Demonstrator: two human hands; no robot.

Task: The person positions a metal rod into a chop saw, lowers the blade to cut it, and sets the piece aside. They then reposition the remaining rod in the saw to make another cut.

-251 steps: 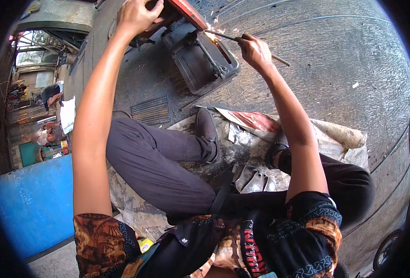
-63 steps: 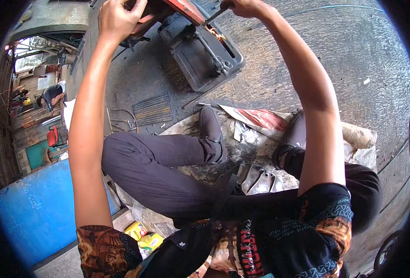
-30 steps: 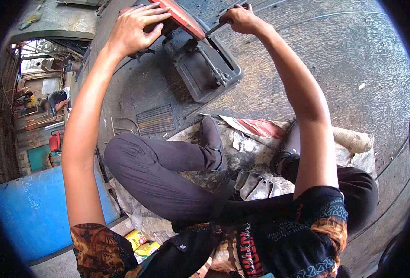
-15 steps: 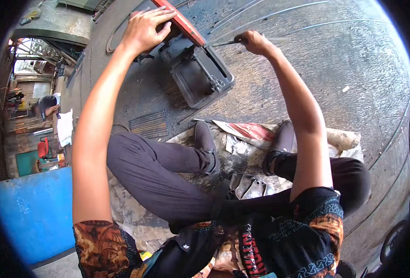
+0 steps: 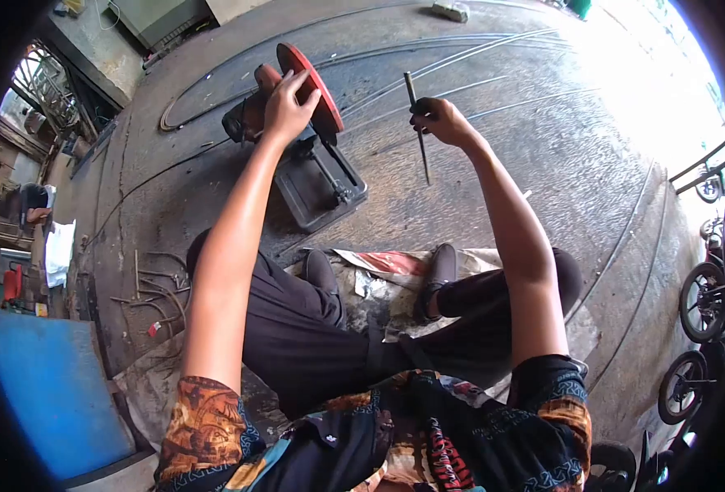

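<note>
My left hand [image 5: 289, 108] rests at the red guard [image 5: 323, 92] of a cut-off saw, fingers stretched out and thumb apart. Whatever lies under its palm is hidden. The saw's dark base [image 5: 303, 203] stands on the floor, with a screw clamp [image 5: 339, 195] at its near end. In front and to the right, my right hand [image 5: 446, 123] is closed around a thin dark metal rod [image 5: 425, 160]. The rod points up and down in the view, apart from the saw.
Long metal rods [image 5: 453, 61] lie across the floor beyond the saw. Bent rods [image 5: 161, 287] lie by my left knee, near a blue panel [image 5: 51, 385]. Cloth sheeting [image 5: 379, 262] lies under my feet. Motorcycles [image 5: 699, 303] stand at right. A cable [image 5: 145, 184] trails left.
The rod in my right hand has come away from the saw and swung from roughly level to upright. My left hand remains at the saw's upper part. The view has shifted.
</note>
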